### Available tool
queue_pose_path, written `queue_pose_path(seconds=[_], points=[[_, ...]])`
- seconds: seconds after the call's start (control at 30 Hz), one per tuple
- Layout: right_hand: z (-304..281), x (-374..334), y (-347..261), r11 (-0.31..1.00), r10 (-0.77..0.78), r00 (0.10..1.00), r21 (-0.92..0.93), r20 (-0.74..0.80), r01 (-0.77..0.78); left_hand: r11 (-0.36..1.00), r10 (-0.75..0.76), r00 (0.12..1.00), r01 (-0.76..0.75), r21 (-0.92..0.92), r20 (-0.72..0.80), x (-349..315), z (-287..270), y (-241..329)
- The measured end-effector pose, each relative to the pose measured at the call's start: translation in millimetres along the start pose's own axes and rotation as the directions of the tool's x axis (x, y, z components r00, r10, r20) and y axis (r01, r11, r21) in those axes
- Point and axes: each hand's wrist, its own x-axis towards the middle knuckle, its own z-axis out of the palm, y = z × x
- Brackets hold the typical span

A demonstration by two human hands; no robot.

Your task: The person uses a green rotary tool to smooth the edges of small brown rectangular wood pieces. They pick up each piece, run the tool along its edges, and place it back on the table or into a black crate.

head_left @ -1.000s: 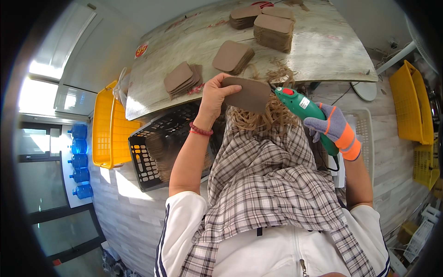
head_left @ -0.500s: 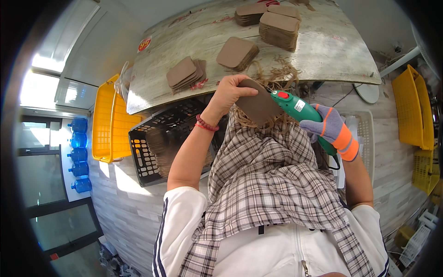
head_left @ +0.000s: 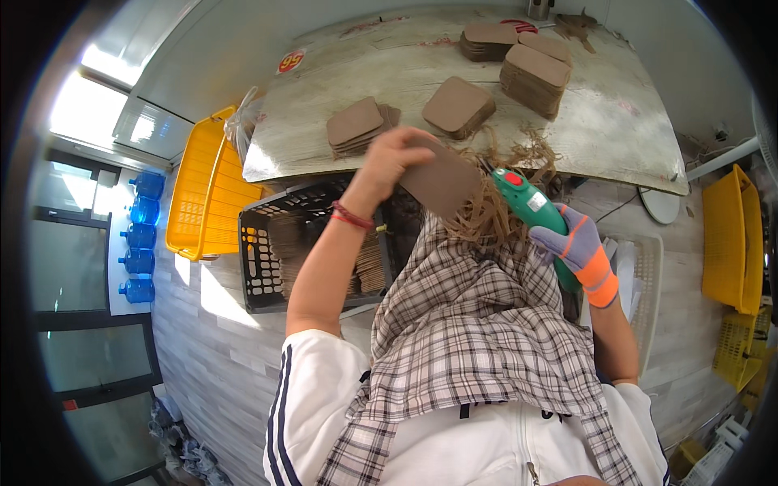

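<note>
A flat brown piece with rounded corners (head_left: 446, 180), leather-like, hangs from my bare left hand (head_left: 382, 168), pinched at its left end near the table's front edge. My right hand (head_left: 574, 243), in a grey and orange glove, is wrapped round green electric scissors (head_left: 525, 198) with a red switch. The tool's narrow dark tip points up and left, a small gap away from the piece. Thin brown offcut strips (head_left: 490, 220) lie in a tangle on my checked apron (head_left: 470, 332) below both hands. More curled strips (head_left: 535, 150) spread on the table edge.
Stacks of similar brown pieces stand on the worn table (head_left: 389, 69): a low one (head_left: 354, 121), a middle one (head_left: 458, 101) and taller ones (head_left: 533, 77). A black crate (head_left: 253, 275) holding brown pieces sits below left. Yellow baskets (head_left: 194, 182) and a white basket (head_left: 651, 283) flank me.
My left hand has swung the brown piece left, away from the scissors' tip. The scissors have dropped slightly. My view has shifted, so the table sits further right.
</note>
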Motion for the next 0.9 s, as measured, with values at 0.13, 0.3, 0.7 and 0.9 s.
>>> queue_pose_path(seconds=[0.13,0.3,0.7,0.9], points=[[-20,-2,15,0.998,0.01,0.999,-0.066,-0.041,-0.013,0.979,0.056,0.849,-0.151,-0.139,-0.526,25,-115,0],[-28,-3,26,0.999,0.037,0.997,0.021,-0.071,-0.036,0.597,0.511,0.661,0.186,0.78,-0.549,53,-154,-32],[-26,-12,35,1.0,-0.014,0.985,-0.013,-0.173,0.012,0.39,0.513,0.832,-0.007,0.921,-0.211,94,17,-55],[-28,-11,32,0.999,-0.032,0.982,0.004,-0.184,0.033,0.639,0.569,0.758,-0.161,0.752,-0.321,86,40,-29]])
